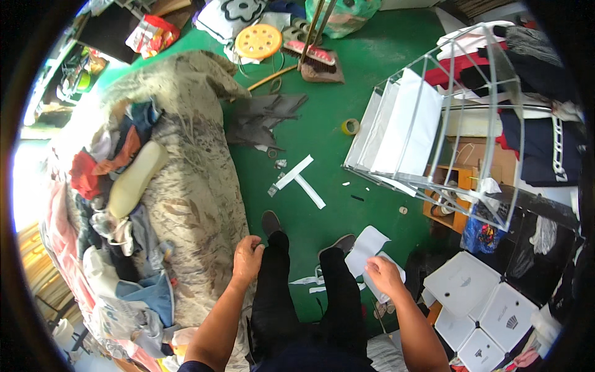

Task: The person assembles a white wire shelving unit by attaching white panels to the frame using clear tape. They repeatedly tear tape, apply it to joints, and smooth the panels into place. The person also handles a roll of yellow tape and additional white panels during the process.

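Observation:
My right hand [384,274] is closed at the edge of a bent white sheet [367,248], out beyond my right knee. Part of the sheet shows behind the fingers, so the exact grip is hidden. Over by the bed's edge, above my left thigh, my left hand [248,259] has its fingers curled together; whatever they may hold cannot be made out. White strips [308,281] lie on the floor between my legs. Farther ahead, two more white strips [304,180] form a T on the green floor.
A metal-tube rack [434,118] with white panels stands at the right. The bed [192,186] on the left carries clothes and a pale insole-shaped piece [137,180]. A yellow tape roll [351,126], grey cloth [263,118], round stool [258,42] and white boxes [462,282] lie around.

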Demonstrator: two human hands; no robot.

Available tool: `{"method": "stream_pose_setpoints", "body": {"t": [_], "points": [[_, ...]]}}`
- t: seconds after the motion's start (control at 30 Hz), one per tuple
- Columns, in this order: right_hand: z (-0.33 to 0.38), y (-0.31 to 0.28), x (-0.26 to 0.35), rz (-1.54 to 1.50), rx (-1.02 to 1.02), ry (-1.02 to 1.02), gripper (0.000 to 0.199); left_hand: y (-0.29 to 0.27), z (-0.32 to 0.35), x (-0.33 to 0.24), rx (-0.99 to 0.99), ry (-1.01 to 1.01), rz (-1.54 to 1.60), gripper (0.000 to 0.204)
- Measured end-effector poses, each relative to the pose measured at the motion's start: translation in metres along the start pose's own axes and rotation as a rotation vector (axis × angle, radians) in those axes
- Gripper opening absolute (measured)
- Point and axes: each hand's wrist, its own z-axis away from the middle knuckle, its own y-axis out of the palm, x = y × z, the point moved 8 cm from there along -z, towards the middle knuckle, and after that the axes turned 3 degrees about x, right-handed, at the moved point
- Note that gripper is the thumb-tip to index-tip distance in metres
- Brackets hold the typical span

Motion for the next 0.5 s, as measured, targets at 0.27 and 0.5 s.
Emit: {"method": "stream_pose_setpoints", "body": {"t": [0.27, 0.5], "points": [[-0.267, 0.096, -0.07, 0.049, -0.133, -0.136, 0.025, 0.146, -0.077, 0.03, 0.195, 0.136, -0.005, 0.029], [-0.507, 0.12, -0.121, 0.14, -0.518, -0.241, 0.031, 0.192, -0.146, 0.048, 0.513, 0.129, 0.059, 0.038]]}}
